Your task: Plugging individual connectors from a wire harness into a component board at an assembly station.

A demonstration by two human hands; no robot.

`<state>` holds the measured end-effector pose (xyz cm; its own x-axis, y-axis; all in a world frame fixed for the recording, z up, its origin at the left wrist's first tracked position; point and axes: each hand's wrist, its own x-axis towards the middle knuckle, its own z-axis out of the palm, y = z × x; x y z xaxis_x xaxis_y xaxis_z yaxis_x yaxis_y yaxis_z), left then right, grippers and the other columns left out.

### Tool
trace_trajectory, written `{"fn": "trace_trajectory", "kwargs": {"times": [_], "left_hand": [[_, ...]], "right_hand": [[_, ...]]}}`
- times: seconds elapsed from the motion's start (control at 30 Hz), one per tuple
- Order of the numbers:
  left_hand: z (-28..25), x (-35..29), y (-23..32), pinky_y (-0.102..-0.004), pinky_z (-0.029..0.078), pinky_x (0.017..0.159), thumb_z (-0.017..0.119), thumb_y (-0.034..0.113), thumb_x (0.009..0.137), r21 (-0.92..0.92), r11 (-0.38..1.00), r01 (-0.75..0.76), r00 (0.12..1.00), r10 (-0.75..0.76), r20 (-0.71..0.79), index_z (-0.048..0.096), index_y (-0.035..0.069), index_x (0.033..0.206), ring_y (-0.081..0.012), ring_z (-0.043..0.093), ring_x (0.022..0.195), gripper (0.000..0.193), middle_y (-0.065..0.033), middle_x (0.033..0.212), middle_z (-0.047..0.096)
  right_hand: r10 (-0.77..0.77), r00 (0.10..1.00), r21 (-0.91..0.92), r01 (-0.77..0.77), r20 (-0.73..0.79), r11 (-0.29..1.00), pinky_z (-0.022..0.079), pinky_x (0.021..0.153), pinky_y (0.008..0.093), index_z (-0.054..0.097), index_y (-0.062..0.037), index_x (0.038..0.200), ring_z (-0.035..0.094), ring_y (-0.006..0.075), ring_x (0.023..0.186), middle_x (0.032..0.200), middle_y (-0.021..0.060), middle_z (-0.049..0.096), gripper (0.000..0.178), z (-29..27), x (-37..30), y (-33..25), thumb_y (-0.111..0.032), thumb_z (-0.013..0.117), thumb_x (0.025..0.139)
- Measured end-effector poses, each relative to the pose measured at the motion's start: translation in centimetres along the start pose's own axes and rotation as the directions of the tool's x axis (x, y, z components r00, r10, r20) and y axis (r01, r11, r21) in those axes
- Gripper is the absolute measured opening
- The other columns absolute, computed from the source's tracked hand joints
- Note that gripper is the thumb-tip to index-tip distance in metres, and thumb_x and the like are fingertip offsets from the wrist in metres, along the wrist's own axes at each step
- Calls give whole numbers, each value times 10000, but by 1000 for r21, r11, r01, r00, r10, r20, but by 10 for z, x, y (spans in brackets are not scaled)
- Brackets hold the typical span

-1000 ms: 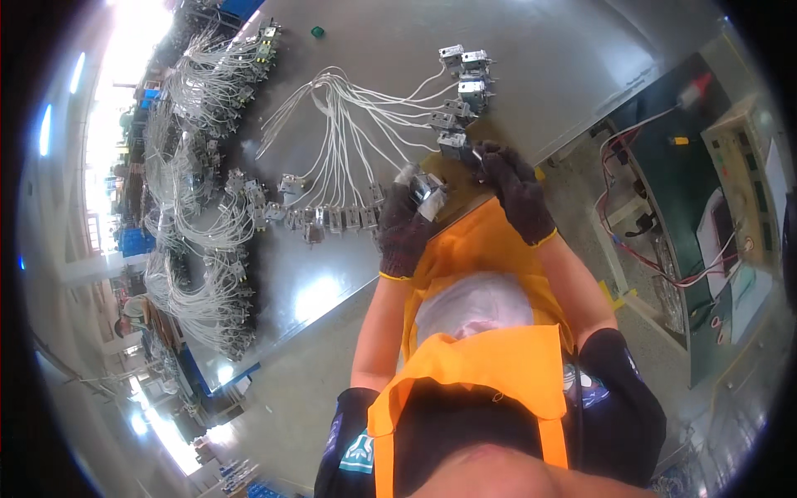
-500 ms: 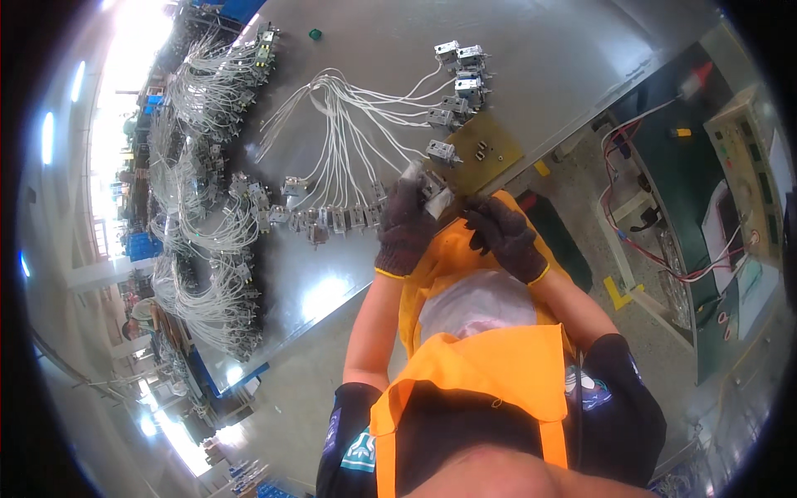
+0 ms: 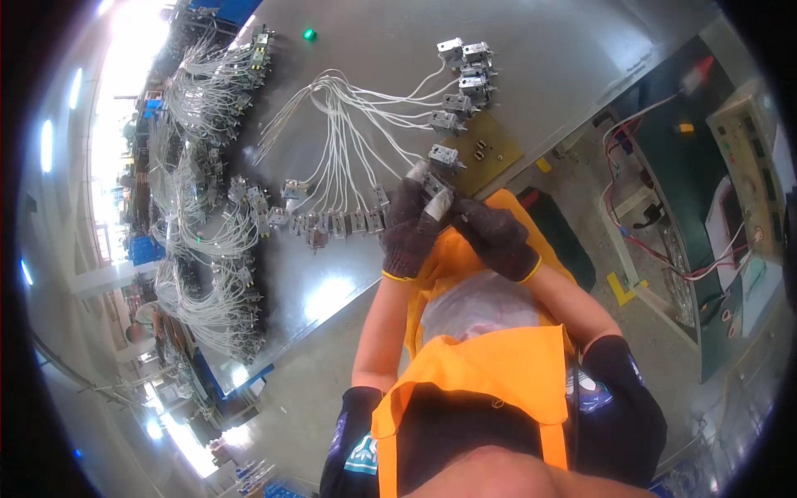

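My left hand (image 3: 408, 228), in a dark glove with white-wrapped fingertips, grips a small metal box-shaped part (image 3: 433, 184) at the table's near edge. My right hand (image 3: 496, 239), gloved too, is closed right beside that part; what its fingers hold, if anything, is hidden. White wires (image 3: 340, 95) fan out from a bundle to several such metal parts. Some of these parts (image 3: 349, 222) sit in a row left of my left hand. Others (image 3: 473, 75) are grouped beyond my hands, and one more (image 3: 444, 155) rests at the corner of a brownish plate (image 3: 496, 166).
Large heaps of wired metal parts (image 3: 212, 100) cover the left side of the metal table (image 3: 374, 33). A small green round thing (image 3: 310, 34) lies at the far side. At right, beyond a gap, a green surface (image 3: 693, 166) bears an instrument box (image 3: 743, 158) and red and white cables (image 3: 610, 195).
My right hand has moved left and up against the part in my left hand, its fingers closing together. The small green thing now looks brightly lit.
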<state>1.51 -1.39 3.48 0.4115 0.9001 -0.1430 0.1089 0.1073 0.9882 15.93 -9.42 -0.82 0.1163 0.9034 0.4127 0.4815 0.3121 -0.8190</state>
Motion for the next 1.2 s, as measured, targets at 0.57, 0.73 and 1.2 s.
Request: {"fn": "trace_trajectory", "kwargs": {"times": [0.57,0.73,1.2], "left_hand": [[-11,19,-23,-381,501,865,734,176,835,273,946,-175,980,194,-42,538,8,1297,-272,631,1006,529,-155,1095,630],[-4,27,-21,-355,523,795,751,190,818,230,962,-145,983,166,-74,604,6,1221,-233,658,883,467,-133,987,675],[2,11,-21,-360,493,907,763,105,807,275,943,-189,968,226,-109,501,-10,1326,-246,596,1074,592,-172,1197,590]], "right_hand": [[493,856,745,-431,157,509,562,698,289,642,-4,1190,703,162,803,948,111,716,241,14,3,-8,-69,581,966],[182,980,428,-131,-82,894,541,763,359,658,-19,1127,686,222,907,982,111,702,227,-1,13,-4,-8,613,905],[579,561,800,-501,591,-332,465,506,254,609,-95,915,543,121,552,731,49,584,194,1,6,-7,-243,522,1005]]}}
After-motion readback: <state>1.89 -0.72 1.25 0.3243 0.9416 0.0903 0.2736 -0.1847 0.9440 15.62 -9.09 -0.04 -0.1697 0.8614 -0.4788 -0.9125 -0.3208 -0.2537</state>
